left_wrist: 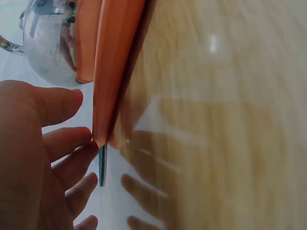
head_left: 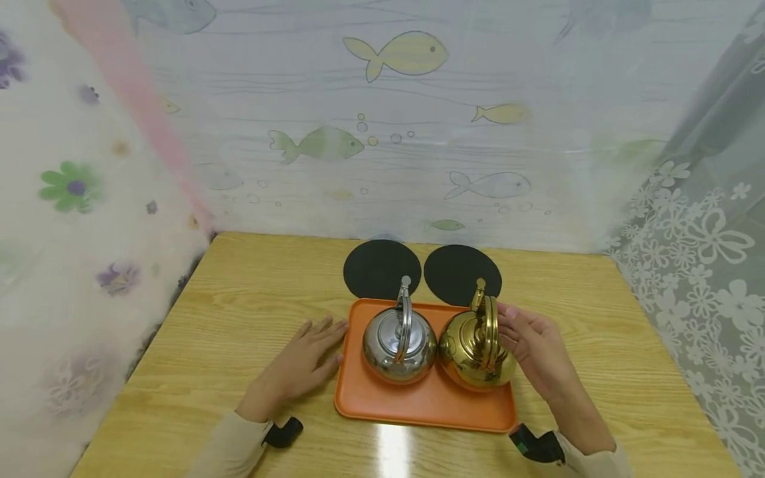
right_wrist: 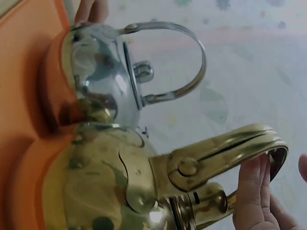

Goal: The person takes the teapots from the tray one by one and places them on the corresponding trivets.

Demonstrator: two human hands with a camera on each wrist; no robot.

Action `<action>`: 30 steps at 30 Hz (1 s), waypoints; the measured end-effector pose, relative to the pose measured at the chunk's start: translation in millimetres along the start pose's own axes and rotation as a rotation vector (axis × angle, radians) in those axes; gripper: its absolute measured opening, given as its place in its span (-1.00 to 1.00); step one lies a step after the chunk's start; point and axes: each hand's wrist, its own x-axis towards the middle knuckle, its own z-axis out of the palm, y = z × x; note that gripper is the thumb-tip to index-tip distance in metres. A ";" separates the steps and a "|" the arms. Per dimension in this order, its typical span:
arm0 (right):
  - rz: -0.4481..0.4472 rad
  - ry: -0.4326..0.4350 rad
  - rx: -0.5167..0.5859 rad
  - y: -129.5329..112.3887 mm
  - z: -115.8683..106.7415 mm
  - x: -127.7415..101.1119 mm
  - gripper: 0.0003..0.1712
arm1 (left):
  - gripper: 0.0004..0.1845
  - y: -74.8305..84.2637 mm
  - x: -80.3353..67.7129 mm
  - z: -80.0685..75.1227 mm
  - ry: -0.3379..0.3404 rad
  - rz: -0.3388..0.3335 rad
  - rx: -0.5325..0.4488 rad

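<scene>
While the left hand (head_left: 303, 365) just chilled, loose, the gold kettle (head_left: 463, 352) sat immediately left of the unclenched right hand (head_left: 540, 348).

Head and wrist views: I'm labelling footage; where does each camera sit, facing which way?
Head: worn on head, facing forward and down at the orange tray; left hand, right hand show.
Left wrist: worn there, facing the tray's edge; left hand shows.
Right wrist: worn there, facing gold kettle and silver kettle; both hands partly show.
Wrist views share the silver kettle.
</scene>
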 end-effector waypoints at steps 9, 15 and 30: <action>0.032 -0.037 0.040 6.7 -0.6 -0.9 -0.60 | -0.36 -0.2 1.9 4.8 -0.001 -0.004 -0.038; 0.036 -0.052 0.065 8.8 -1.3 0.7 -0.58 | -0.33 -5.3 2.1 10.3 -0.008 -0.008 -0.090; 0.043 -0.105 0.081 6.9 -0.5 5.6 -0.55 | -0.32 -13.9 -0.1 24.7 0.072 0.013 -0.226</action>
